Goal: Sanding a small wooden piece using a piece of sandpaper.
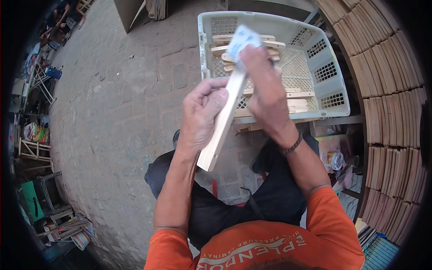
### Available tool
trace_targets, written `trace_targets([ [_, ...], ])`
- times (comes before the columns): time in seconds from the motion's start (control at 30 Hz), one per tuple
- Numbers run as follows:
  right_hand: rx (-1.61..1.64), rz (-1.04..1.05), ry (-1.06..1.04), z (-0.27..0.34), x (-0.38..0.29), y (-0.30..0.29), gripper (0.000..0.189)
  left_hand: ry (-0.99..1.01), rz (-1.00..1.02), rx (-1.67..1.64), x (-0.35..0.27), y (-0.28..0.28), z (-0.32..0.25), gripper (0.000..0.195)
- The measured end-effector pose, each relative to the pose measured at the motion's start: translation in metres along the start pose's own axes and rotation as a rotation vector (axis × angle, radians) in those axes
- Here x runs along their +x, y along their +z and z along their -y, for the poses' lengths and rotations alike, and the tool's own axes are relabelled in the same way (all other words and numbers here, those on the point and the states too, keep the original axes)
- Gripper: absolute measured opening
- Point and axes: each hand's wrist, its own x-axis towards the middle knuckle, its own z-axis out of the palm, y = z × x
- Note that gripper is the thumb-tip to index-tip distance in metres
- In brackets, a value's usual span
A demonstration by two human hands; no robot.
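Note:
My left hand (204,113) grips a pale wooden bar (224,121) along its left side, thumb on top. The bar slants from lower left to upper right and has a small hole near its lower end. Blurred by motion, my right hand (266,84) presses a white sheet with blue print (243,40), likely sandpaper, around the bar's upper end. That end is hidden under the sheet and fingers. Below both hands stands a white plastic crate (329,111) holding several similar wooden pieces (300,95), some with rounded, drilled ends.
Tall stacks of wooden slats (388,118) line the right side. A low surface with a crumpled bag (334,159) stands by my right knee. Paved floor (118,135) stretches left towards clutter and a green panel (32,200). Another person (59,23) sits far upper left.

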Motion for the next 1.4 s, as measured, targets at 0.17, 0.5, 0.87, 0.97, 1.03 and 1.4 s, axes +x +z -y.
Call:
trace_targets([
  [0.17, 0.12, 0.07, -0.163, 0.026, -0.002, -0.002, 0.059, 0.04, -0.05, -0.168, -0.002, 0.006, -0.008, 0.032],
  [0.5, 0.131, -0.231, 0.356, -0.026, 0.009, -0.014, 0.05, -0.093, 0.105, -0.265, -0.007, 0.018, -0.025, 0.055],
  [0.87, 0.551, 0.165, 0.171, 0.054, 0.002, -0.014, 0.022, 0.395, -0.249, 0.025, 0.005, -0.002, -0.016, 0.033],
  [0.97, 0.472, 0.385, 0.177, 0.062, -0.002, -0.015, 0.029, 0.41, -0.305, -0.078, 0.005, 0.003, -0.021, 0.034],
  [1.03, 0.448, 0.358, 0.157, 0.056, -0.007, -0.007, 0.036, 0.396, -0.293, -0.065, 0.005, 0.007, -0.023, 0.035],
  [1.4, 0.607, 0.267, 0.409, 0.041, -0.002, -0.016, 0.025, 0.238, -0.118, 0.251, 0.004, 0.012, -0.019, 0.033],
])
